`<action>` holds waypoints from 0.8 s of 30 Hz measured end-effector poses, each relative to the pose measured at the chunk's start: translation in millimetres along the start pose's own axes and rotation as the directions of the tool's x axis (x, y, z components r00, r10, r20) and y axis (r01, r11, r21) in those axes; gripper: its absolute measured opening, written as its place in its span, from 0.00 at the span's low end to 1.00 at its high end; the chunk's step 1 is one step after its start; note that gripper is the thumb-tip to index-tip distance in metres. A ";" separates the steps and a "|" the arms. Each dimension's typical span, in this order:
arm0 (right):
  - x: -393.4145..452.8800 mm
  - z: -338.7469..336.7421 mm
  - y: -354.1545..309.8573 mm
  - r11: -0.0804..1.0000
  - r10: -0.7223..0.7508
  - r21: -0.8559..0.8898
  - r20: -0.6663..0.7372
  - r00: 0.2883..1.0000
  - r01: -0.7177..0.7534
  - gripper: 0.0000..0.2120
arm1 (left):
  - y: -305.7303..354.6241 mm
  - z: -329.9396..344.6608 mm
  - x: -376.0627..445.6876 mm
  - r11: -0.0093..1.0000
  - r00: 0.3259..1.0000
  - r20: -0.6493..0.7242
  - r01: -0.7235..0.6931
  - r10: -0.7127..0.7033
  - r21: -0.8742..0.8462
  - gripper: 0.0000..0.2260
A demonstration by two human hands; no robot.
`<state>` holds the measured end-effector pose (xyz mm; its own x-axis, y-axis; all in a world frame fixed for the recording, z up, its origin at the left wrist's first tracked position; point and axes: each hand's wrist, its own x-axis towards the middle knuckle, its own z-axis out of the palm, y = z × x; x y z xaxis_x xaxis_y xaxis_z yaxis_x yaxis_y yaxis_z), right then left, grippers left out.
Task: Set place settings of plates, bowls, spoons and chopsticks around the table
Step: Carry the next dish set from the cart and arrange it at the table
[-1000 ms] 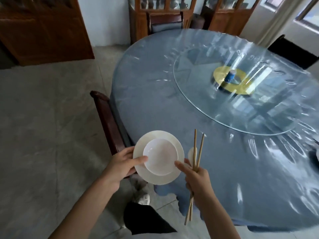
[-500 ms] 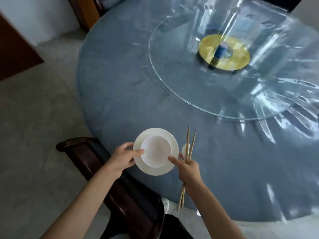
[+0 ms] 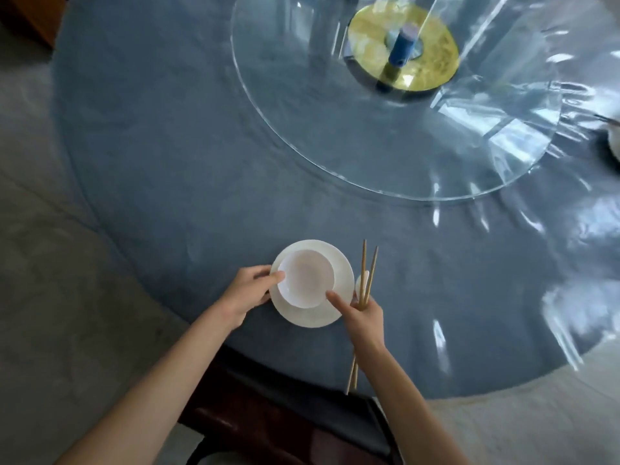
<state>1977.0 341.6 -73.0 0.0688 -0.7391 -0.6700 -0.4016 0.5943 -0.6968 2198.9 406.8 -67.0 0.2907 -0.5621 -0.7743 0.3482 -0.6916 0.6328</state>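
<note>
Round blue table [image 3: 201, 162] (glossy film): left hand [image 3: 250, 292] grips plate [image 3: 339, 307], right hand [image 3: 364, 315] clasps wooden chopsticks [image 3: 367, 273].

No readable text, labels, brands or numbers anywhere. The gold disc [image 3: 432, 48] under the glass turntable [image 3: 302, 129] carries a faint pattern, too blurred to read. The blue cylinder [image 3: 401, 48] at the disc's centre shows no marking.

White plate [image 3: 339, 310] and bowl [image 3: 307, 278], tan chopsticks [image 3: 364, 273], grey-blue table [image 3: 174, 156]; at one o'clock, a gold disc [image 3: 432, 62].
</note>
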 end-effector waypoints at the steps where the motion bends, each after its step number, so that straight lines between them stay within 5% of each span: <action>1: -2.6 2.0 -0.6 1.000 -0.009 -0.005 -0.011 1.000 0.009 0.19 | 1.1 -2.0 1.3 0.999 1.000 -0.002 -0.013 0.013 0.035 0.04; 4: -12.9 -1.0 -3.9 1.000 0.011 0.001 -0.079 0.997 -0.011 0.25 | 7.6 -2.9 -6.8 0.986 0.998 0.016 -0.060 0.058 0.157 0.02; 7: -26.6 -12.4 -20.9 0.993 0.096 0.075 -0.150 0.984 -0.086 0.32 | 17.8 3.4 -29.5 0.907 0.979 -0.083 -0.140 0.188 0.398 0.19; 9: -41.0 -20.3 -36.7 0.989 0.102 0.119 -0.154 0.983 -0.084 0.30 | 27.2 12.7 -52.7 0.851 0.940 -0.078 -0.265 0.334 0.453 0.15; 15: -97.9 -6.3 -76.6 0.949 -0.242 0.218 0.037 0.969 0.229 0.17 | 46.6 61.2 -111.1 0.977 0.939 0.291 -0.207 0.181 0.059 0.11; 20: -116.8 12.8 -69.5 0.922 -0.378 0.060 -0.068 0.923 0.382 0.18 | 39.7 72.3 -128.1 0.970 0.935 0.271 -0.193 0.228 -0.151 0.14; 24: -128.5 18.1 -58.9 0.893 -0.432 0.103 -0.082 0.898 0.438 0.20 | 26.6 65.8 -127.3 0.963 0.942 0.262 -0.154 0.210 -0.220 0.14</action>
<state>2008.4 407.3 49.5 0.1605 -0.9464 -0.2803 -0.2348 0.2393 -0.9421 2112.5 430.1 48.1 0.1138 -0.7936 -0.5977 0.4871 -0.4797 0.7298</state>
